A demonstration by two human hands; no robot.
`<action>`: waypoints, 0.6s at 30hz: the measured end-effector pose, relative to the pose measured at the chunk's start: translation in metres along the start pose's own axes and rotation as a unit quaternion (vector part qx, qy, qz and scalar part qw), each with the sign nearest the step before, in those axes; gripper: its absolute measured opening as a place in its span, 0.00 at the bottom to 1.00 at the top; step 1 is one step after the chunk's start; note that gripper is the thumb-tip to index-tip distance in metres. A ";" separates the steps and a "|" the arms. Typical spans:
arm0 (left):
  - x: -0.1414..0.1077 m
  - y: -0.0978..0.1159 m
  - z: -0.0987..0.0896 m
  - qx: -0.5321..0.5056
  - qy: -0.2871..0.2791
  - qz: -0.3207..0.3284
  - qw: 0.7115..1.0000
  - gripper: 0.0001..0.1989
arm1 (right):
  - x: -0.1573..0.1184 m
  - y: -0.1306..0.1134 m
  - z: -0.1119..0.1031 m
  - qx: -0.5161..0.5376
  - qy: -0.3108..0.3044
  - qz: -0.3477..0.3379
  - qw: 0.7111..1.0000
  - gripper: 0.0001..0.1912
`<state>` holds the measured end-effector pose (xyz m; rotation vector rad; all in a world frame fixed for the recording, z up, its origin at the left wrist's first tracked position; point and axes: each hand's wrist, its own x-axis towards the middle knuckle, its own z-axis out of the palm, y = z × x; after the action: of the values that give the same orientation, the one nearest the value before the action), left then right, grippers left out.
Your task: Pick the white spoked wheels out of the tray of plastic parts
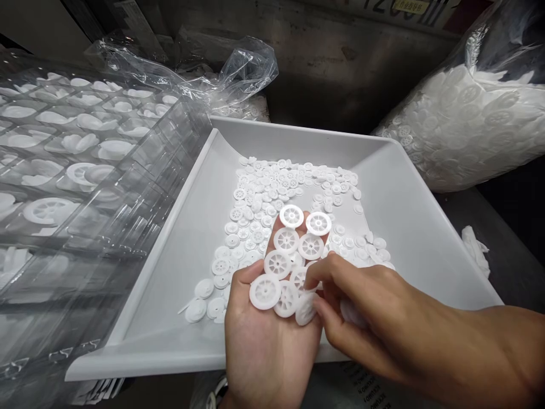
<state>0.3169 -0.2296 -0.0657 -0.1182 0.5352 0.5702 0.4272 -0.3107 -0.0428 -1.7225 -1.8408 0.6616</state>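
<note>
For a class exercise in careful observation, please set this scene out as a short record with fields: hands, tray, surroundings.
Left hand: palm up, holding several white spoked wheels
Right hand: thumb and index finger at those wheels; firm grip unclear
Light grey tray: many loose wheels scattered inside
Left side: clear compartment trays holding white parts
Right side: clear bag of white parts

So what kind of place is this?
Maybe a factory workspace: there's a grey tray of small white wheels, stacked clear trays, and a big see-through bag packed with more wheels.
</note>
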 end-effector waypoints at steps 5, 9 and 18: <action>0.001 0.000 0.000 0.001 0.023 0.008 1.000 0.24 | -0.001 0.000 -0.003 -0.028 -0.016 0.015 0.999 0.07; 0.002 -0.001 0.000 0.006 0.022 0.023 0.999 0.24 | -0.003 0.000 -0.004 -0.022 -0.036 0.029 0.999 0.08; 0.002 0.001 -0.002 0.007 0.027 0.029 0.999 0.23 | 0.000 0.001 -0.011 0.071 -0.101 0.089 0.988 0.09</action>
<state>0.3175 -0.2282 -0.0682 -0.1050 0.5960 0.6215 0.4354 -0.3108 -0.0356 -1.7939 -1.7342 1.0472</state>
